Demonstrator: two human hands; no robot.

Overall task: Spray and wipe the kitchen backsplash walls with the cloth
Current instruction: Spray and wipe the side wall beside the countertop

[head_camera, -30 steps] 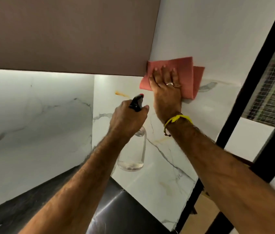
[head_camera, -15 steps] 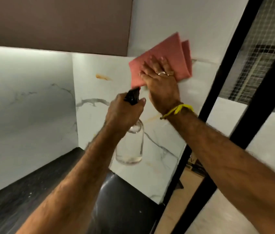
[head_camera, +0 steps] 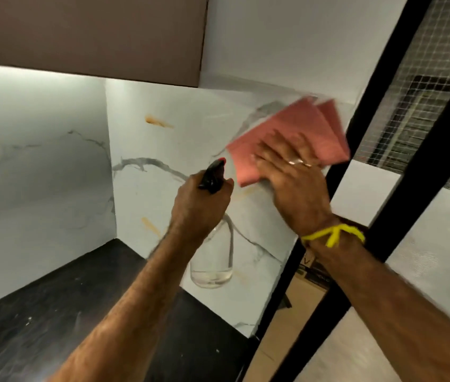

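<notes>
The pink cloth (head_camera: pixel 290 142) lies flat against the marble backsplash (head_camera: pixel 190 150) near its upper right edge, pressed by the right hand (head_camera: pixel 292 183) with fingers straight. The left hand (head_camera: pixel 199 205) grips a clear spray bottle (head_camera: pixel 212 260) above the black countertop (head_camera: pixel 52 312).

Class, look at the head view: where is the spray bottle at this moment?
The spray bottle hangs centre-frame, gripped at its neck by the left hand, in front of the marble backsplash, left of the pink cloth.

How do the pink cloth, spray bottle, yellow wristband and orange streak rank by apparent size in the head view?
1. Pink cloth
2. Spray bottle, partly hidden by the left hand
3. Yellow wristband
4. Orange streak
</notes>
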